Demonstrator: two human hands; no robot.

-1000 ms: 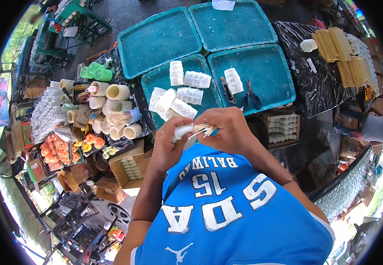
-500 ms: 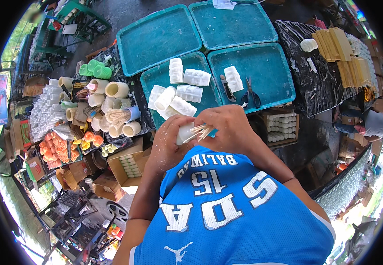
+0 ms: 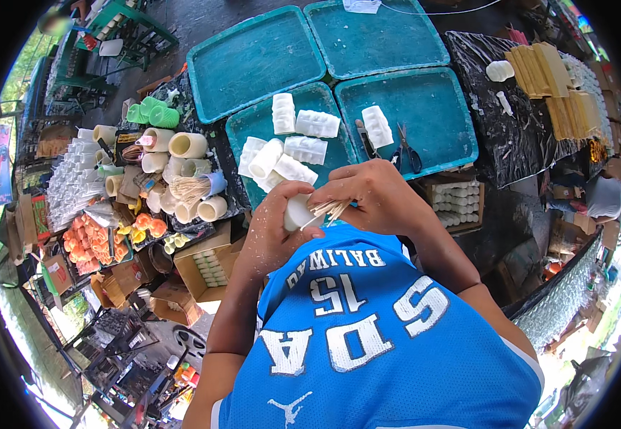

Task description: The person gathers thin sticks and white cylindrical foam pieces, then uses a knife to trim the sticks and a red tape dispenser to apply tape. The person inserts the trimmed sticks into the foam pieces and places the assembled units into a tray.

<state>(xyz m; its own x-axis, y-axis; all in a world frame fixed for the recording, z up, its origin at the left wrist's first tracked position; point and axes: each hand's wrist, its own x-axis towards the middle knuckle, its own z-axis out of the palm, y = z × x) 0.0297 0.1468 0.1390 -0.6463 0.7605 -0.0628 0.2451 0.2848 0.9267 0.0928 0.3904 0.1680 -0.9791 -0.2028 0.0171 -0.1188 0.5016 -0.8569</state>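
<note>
My left hand (image 3: pixel 273 227) is wrapped round a smooth white candle (image 3: pixel 297 212), its end turned toward me. Bunched in my right hand (image 3: pixel 373 199) are several thin pale wick-like sticks (image 3: pixel 333 209), their tips pointing at the candle. One stick reaches down close to the candle's end; whether it enters it I cannot tell. Just beyond my hands, several bumpy white candles (image 3: pixel 306 150) lie in a teal tray (image 3: pixel 340 107). In the tray to its right rest another bumpy candle (image 3: pixel 377 127), scissors (image 3: pixel 405 149) and a dark-handled cutter (image 3: pixel 365 139).
Two more teal trays (image 3: pixel 253 68) adjoin at the back. A left-hand table carries cream cylinders (image 3: pixel 187 145), a bundle of pale sticks (image 3: pixel 190 187) and orange pieces (image 3: pixel 89 239). Yellowish slabs (image 3: pixel 539 71) sit on black plastic at right. A cardboard box (image 3: pixel 207 268) stands at lower left.
My right hand has shifted slightly right and upward, with the stick tips still near the candle. More of the candle's end shows in my left hand, which stays nearly in place.
</note>
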